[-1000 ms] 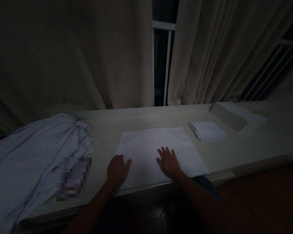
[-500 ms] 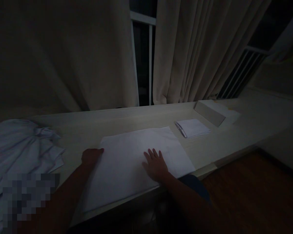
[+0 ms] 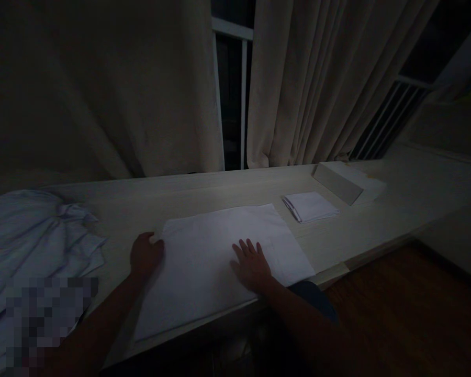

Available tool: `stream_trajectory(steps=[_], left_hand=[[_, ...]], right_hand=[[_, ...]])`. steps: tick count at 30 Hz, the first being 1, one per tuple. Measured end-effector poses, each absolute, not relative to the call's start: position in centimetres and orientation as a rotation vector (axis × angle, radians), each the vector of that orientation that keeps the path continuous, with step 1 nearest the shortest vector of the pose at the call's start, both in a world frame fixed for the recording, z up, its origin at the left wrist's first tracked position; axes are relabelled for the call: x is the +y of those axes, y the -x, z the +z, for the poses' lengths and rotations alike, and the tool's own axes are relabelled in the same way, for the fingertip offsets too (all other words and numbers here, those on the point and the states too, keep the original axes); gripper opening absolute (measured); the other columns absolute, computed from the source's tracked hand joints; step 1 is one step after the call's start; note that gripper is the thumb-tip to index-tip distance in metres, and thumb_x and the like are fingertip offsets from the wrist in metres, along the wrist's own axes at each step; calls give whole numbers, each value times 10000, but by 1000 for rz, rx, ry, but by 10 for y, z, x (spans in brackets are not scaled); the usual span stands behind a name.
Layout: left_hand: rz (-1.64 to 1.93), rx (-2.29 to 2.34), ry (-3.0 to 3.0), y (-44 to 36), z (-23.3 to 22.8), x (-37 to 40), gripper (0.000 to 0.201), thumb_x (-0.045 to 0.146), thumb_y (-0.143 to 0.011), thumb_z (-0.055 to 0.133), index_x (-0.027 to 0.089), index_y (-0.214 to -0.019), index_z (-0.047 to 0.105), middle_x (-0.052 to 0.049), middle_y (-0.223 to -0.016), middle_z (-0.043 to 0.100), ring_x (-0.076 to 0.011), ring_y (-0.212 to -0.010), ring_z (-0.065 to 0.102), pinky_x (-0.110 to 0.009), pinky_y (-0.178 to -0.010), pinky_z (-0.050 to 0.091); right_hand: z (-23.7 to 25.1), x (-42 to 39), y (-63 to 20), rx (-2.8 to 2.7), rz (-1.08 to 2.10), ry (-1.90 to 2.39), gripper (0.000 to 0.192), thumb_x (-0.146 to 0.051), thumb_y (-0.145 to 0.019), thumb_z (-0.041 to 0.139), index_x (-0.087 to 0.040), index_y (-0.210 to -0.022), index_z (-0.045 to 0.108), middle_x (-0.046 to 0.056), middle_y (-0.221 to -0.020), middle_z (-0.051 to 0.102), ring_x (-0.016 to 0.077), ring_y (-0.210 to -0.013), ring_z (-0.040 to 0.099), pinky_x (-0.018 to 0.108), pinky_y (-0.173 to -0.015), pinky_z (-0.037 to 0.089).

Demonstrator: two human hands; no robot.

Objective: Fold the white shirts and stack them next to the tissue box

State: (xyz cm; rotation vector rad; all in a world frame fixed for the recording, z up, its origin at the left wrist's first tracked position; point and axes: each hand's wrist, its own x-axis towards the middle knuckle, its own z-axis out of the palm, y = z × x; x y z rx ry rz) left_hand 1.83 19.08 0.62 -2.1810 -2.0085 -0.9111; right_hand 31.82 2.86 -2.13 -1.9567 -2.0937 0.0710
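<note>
A white cloth (image 3: 204, 262), folded into a flat rectangle, lies on the pale ledge (image 3: 129, 209) before me. My right hand (image 3: 251, 267) rests flat on it, right of its middle, with fingers spread. At the cloth's left edge is my left hand (image 3: 146, 255), its thumb and forefinger apart and nothing visible between them. Whether its other fingers touch the cloth I cannot tell. A smaller folded white cloth (image 3: 311, 206) sits beyond the right corner of the large one.
A crumpled heap of white cloth (image 3: 35, 235) covers the left end of the ledge. Towards the right stands a pale box (image 3: 339, 182). Beige curtains (image 3: 290, 84) hang behind the ledge, and a wooden floor (image 3: 396, 314) shows at the lower right.
My left hand has lifted slightly, and its thumb and forefinger have parted at the cloth's edge. My right hand stays flat in the same place.
</note>
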Motion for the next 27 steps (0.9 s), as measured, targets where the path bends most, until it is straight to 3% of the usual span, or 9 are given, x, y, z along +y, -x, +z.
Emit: stream_trajectory(steps=[3,5,10,17,22,27], left_hand=[[-845,-1788,2410,-42,-14,155,498,411,-909,403,101,-1287,498,-161,-1380,519,-249,-1254,510,-388,-1030,425],[-638,-1513,2634,-62,-29,120,563,502,-914,398,166,-1359,475,-133,-1506,401,-291,-1391,361,-472,-1122,319],[-398,-1247,2744,-89,-51,49,650,618,-895,402,342,-1479,335,-71,-1591,255,-338,-1454,221,-586,-1129,232],[-384,-1228,2717,-87,-46,37,658,584,-918,385,328,-1511,262,-69,-1587,259,-319,-1455,226,-577,-1144,212],[-375,-1245,2741,-89,-40,34,667,578,-918,390,312,-1515,252,-71,-1588,257,-313,-1463,204,-578,-1153,205],[-352,-1311,2798,-89,-35,30,695,606,-908,385,306,-1518,244,-72,-1601,214,-312,-1475,154,-587,-1163,184]], right_hand=[[-22,28,-318,-2092,58,1946,593,-552,-995,206,-279,-1511,312,41,-1583,234,291,-1469,148,556,-1169,100],[-22,28,-317,-2095,54,1947,596,-552,-995,209,-272,-1511,314,48,-1582,237,291,-1469,148,557,-1167,100],[-24,27,-318,-2123,56,1946,601,-543,-996,208,-262,-1521,291,53,-1586,220,288,-1474,128,562,-1165,96],[-18,42,-313,-2299,-21,1758,628,-526,-996,230,-187,-1521,290,76,-1593,180,268,-1483,62,535,-1182,16],[-24,90,-294,-2340,151,1754,692,-581,-985,148,-170,-1527,272,87,-1593,189,269,-1480,90,519,-1179,75],[-27,148,-284,-2299,226,1832,754,-638,-959,111,-174,-1541,229,89,-1602,157,281,-1482,57,534,-1171,44]])
